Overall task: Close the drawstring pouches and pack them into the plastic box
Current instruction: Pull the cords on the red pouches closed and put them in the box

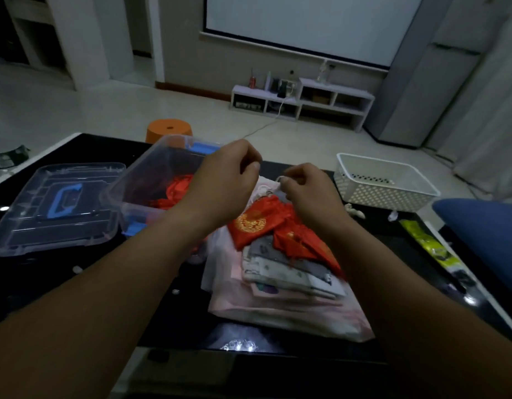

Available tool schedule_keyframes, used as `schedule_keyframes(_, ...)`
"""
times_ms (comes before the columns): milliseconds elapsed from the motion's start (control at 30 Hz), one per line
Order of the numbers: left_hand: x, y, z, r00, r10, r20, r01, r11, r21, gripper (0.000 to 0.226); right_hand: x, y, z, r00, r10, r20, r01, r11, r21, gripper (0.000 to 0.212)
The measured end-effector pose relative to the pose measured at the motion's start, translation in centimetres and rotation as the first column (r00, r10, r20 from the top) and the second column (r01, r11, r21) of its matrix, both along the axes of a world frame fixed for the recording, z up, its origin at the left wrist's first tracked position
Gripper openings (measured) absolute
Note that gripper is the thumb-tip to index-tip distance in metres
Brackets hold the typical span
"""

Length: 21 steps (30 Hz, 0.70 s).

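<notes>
My left grip (223, 174) and right grip (306, 185) pinch the mouth of one pale pouch (266, 188) over the stack (277, 272). One plastic box (146, 171) sits just left, one basket (387, 182) right, with bare surface (378, 228) between.

I have both bare forearms stretched forward, converging toward the pinch. My right hand (306, 188) is knuckles-up with fingers curled, thumb and forefinger nipping a white drawstring (280, 178) at their tips. My left hand (226, 174) sits just left of that pinch and slightly beyond it, fingers also curled, thumb tip against forefinger. What it pinches is too thin to tell. The hands are near each other but not touching.
</notes>
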State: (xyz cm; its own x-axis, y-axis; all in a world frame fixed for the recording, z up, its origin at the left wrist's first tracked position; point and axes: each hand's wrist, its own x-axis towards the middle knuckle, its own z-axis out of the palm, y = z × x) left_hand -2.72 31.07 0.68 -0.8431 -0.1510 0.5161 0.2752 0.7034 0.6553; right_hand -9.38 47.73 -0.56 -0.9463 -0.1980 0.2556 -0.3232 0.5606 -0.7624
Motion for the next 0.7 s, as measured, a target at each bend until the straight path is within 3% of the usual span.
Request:
schedule_keyframes(100, -1.0, 2.5, -1.4, 0.997, -0.064, 0.045, 0.066, 0.997, -0.041, 0.010, 0.3, 3.0, -0.7, 0.997, -0.044, 0.066, 0.045, 0.999, -0.008, 0.016)
schedule_keyframes(200, -2.9, 4.4, -4.2, 0.974, -0.042, 0.221, 0.085, 0.979, -0.187, 0.013, 0.2, 5.5, -2.4, 0.983, -0.073, 0.170, 0.086, 0.994, -0.072, 0.020)
schedule_keyframes(300, -4.5, 4.7, -7.5, 0.905, 0.072, 0.419, 0.098, 0.924, -0.370, 0.040, 0.1, 6.6, -3.3, 0.963, -0.076, 0.258, 0.102, 0.991, -0.088, 0.019)
schedule_keyframes(367, -5.3, 4.6, -9.1, 0.860, 0.160, 0.484, 0.110, 0.870, -0.482, 0.057, -0.2, 6.9, -3.6, 0.971, -0.070, 0.229, 0.089, 0.993, -0.075, 0.018)
schedule_keyframes(433, -5.6, 4.3, -9.8, 0.861, 0.220, 0.459, 0.094, 0.817, -0.569, 0.049, -0.5, 6.9, -3.8, 0.980, -0.057, 0.192, 0.064, 0.998, -0.029, 0.016)
schedule_keyframes(500, -5.9, 4.0, -9.8, 0.893, 0.211, 0.398, 0.067, 0.811, -0.581, 0.028, -0.7, 7.0, -3.8, 0.985, -0.053, 0.166, 0.055, 0.998, -0.006, 0.014)
schedule_keyframes(567, -5.7, 3.8, -9.2, 0.909, 0.149, 0.390, 0.024, 0.913, -0.407, 0.014, -0.7, 7.1, -3.6, 0.988, -0.044, 0.148, 0.043, 0.999, 0.010, 0.016)
schedule_keyframes(633, -5.4, 4.0, -7.7, 0.926, 0.071, 0.372, -0.035, 0.994, -0.103, 0.007, -0.7, 7.1, -3.5, 0.989, -0.036, 0.141, 0.034, 0.999, 0.021, 0.020)
schedule_keyframes(700, -4.8, 4.4, -5.9, 0.936, 0.008, 0.353, -0.096, 0.968, 0.232, 0.009, -0.2, 7.2, -3.7, 0.989, -0.012, 0.145, 0.012, 1.000, 0.003, 0.032)
